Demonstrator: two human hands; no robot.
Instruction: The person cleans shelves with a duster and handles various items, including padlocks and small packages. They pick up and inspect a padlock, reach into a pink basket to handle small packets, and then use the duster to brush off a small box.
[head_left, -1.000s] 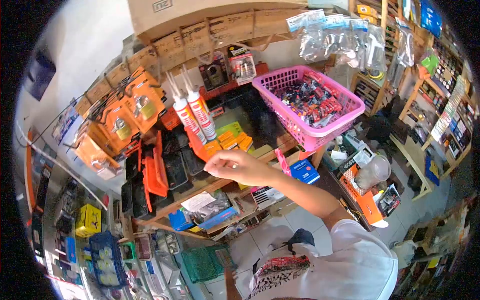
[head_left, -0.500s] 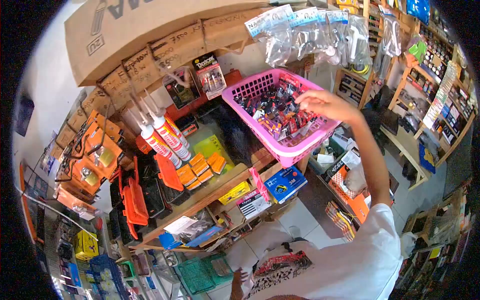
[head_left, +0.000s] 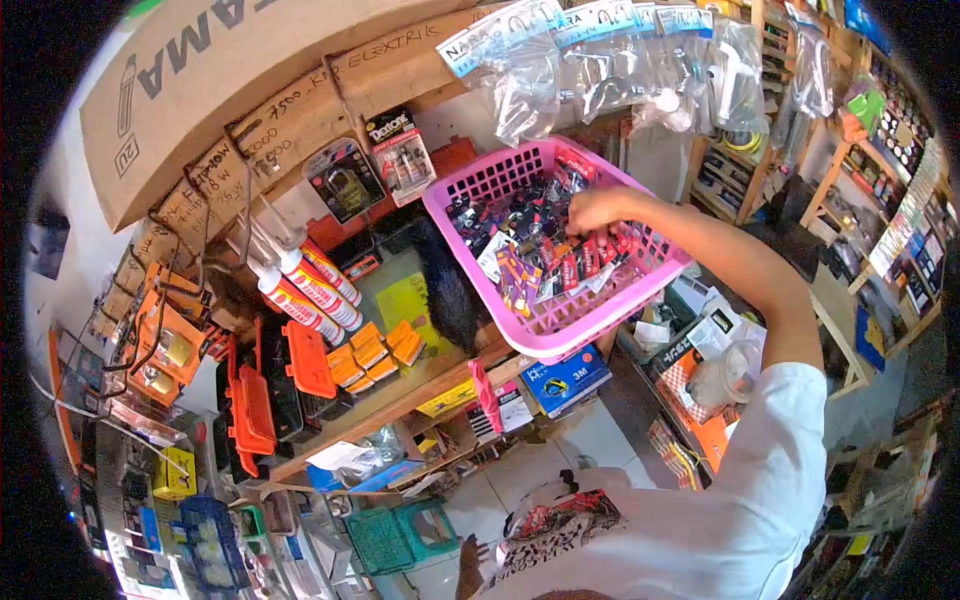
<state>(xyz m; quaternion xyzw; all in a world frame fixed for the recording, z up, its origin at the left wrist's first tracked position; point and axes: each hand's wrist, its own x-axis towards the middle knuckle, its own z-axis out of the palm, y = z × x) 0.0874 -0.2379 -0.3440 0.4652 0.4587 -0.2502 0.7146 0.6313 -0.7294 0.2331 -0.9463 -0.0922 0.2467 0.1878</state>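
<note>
A pink plastic basket point(head_left: 530, 342) stands at the worktop's corner, holding many small red, black and purple packets point(head_left: 520, 280). My right hand point(head_left: 600, 212) is down inside it, near the back right, fingers bent among the packets. The fingers are curled together and their tips are hidden, so what they hold cannot be made out. At the bottom of the view, low beside my shirt, is my left hand point(head_left: 472, 562), partly cut off, fingers loosely apart with nothing seen in them.
Left of the basket are silicone tubes point(head_left: 305, 290), small orange boxes point(head_left: 370, 352) and orange-lidded black cases point(head_left: 250, 410). Bagged faucets point(head_left: 520, 85) hang just above the basket. A blue 3M box point(head_left: 568, 380) sits below it. A large carton point(head_left: 200, 90) spans the upper left.
My right hand has lowered from above the basket's right part into the packets, its fingers bending in. The view has shifted slightly closer. My left hand stays low.
</note>
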